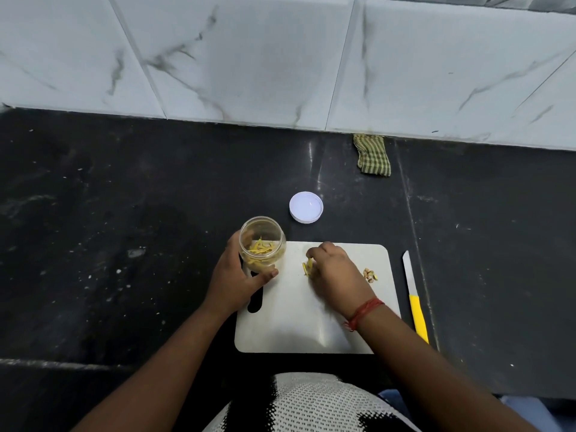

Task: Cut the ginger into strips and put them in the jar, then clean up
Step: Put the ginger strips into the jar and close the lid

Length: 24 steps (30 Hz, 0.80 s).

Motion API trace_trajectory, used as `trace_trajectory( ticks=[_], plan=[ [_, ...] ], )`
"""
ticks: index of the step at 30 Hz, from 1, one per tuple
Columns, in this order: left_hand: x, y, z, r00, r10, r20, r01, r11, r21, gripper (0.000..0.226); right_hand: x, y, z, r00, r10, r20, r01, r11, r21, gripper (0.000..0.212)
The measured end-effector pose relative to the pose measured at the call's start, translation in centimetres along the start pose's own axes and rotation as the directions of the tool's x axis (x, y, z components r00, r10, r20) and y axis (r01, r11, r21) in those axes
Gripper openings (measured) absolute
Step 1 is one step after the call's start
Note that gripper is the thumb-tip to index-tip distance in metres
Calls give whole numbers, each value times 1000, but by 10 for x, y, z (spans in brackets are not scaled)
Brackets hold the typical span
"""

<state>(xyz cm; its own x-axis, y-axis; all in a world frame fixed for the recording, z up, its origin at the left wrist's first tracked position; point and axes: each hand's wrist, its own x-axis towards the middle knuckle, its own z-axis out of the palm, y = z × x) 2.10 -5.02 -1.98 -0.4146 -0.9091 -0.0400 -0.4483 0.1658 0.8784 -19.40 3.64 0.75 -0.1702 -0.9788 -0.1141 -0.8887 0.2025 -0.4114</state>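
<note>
Gathering the last ginger strips (pixel 308 267) on the cutting board (pixel 299 325), we pinch them in our right hand (pixel 335 277), though the fingers are partly hidden. Our left hand (pixel 232 280) grips the open jar (pixel 262 244), already holding strips, at the board's left edge. A loose pinch could drop strips onto the table (pixel 124 244); a nudge could tip the jar.

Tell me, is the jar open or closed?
Open. The jar has no lid on; its white lid lies apart on the counter, and ginger strips show inside.
</note>
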Motion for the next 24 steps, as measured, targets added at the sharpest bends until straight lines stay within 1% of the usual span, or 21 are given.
trace_trajectory(
  ticks=[2,4,6,10,13,15,18,19,20,21,22,23,24],
  plan=[
    [-1,1,0,1000,2,2,-2,1000,-5,92,-3,1,1,997,-82,10,83,990,-115,41],
    [-1,3,0,1000,0,6,0,1000,-10,91,-5,1,4,987,-158,28,161,966,-203,36],
    [-2,3,0,1000,3,7,-3,1000,-14,92,-7,2,8,975,-221,-5,215,953,-211,27],
    [-1,2,0,1000,7,10,-7,1000,-9,96,-9,11,15,940,-333,-73,314,930,-192,24],
    [-1,3,0,1000,8,9,-8,1000,-5,96,-7,15,17,927,-366,-86,340,914,-220,15],
    [-1,3,0,1000,7,4,-7,1000,0,94,-5,13,17,928,-360,-95,333,916,-222,11],
    [-1,2,0,1000,-1,-3,1,1000,10,93,0,11,18,937,-331,-109,305,931,-199,10],
    [-1,1,0,1000,-2,-5,2,1000,14,93,2,12,19,942,-311,-122,289,942,-168,10],
    [-1,1,0,1000,-1,-8,1,1000,16,93,3,12,18,951,-275,-142,263,960,-98,13],
    [0,1,0,1000,-1,-9,1,1000,15,92,3,11,16,963,-210,-167,215,977,11,15],
    [-1,1,0,1000,-2,-8,2,1000,12,92,3,9,12,975,-115,-190,143,979,142,17],
    [-1,1,0,1000,-3,-7,3,1000,12,91,2,7,7,980,6,-198,51,959,280,18],
    [0,2,1,1000,-3,-5,3,1000,13,91,2,4,0,974,135,-180,-49,909,413,19]
  ],
)
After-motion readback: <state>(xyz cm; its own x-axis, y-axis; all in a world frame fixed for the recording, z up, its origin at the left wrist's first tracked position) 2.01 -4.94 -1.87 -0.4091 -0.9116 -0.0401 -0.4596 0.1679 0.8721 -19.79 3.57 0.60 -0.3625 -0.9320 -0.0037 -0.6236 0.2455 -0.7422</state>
